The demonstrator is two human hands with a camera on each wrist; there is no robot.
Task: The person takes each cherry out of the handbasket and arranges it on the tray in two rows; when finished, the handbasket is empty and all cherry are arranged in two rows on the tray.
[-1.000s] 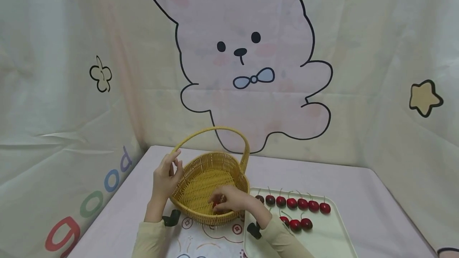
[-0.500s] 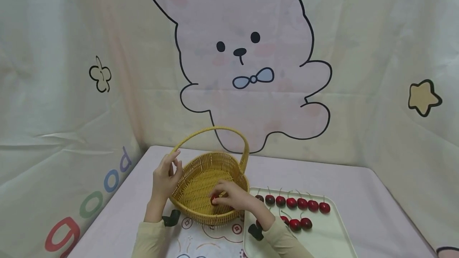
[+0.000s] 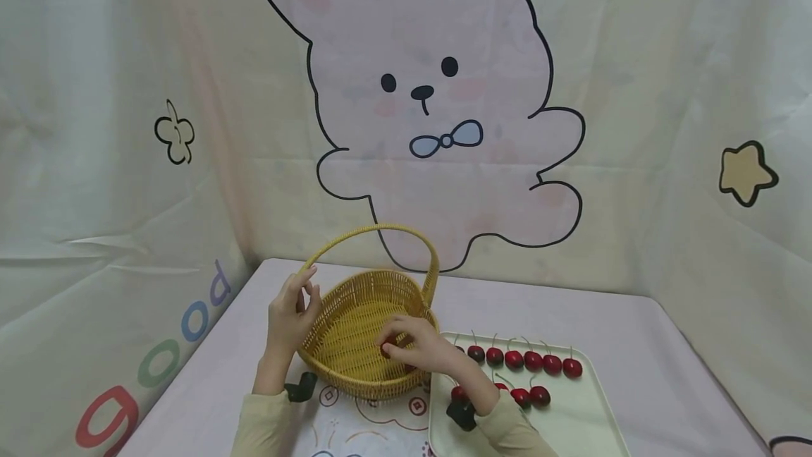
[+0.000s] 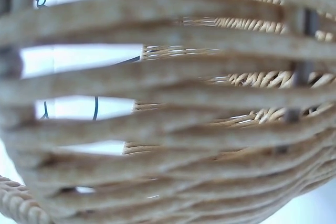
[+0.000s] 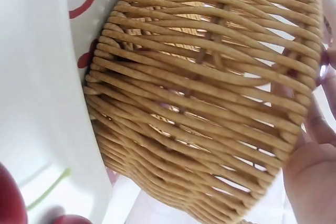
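Observation:
A yellow woven basket (image 3: 374,388) with a tall arched handle (image 3: 406,230) stands on the table. My left hand (image 3: 288,319) holds it at its left side, by the foot of the handle, thumb and fingers bent together. Over the basket's right front part, my right hand (image 3: 419,345) pinches a dark red cherry (image 3: 386,349) between thumb and fingers. In the right wrist view the basket's wall (image 5: 199,87) hides part of that hand, and the cherry shows at the right edge. Only the basket's weave (image 4: 157,93) fills the left wrist view.
Right of the basket lies a pale tray (image 3: 571,422). Its back row of cherries (image 3: 533,361) has several with stems, and a shorter row (image 3: 540,396) lies in front, partly behind the right forearm. A printed sheet (image 3: 355,432) lies before the basket.
My right hand has risen a little inside the basket and shifted slightly right, bringing the cherry up with it. The left hand and basket have stayed in place.

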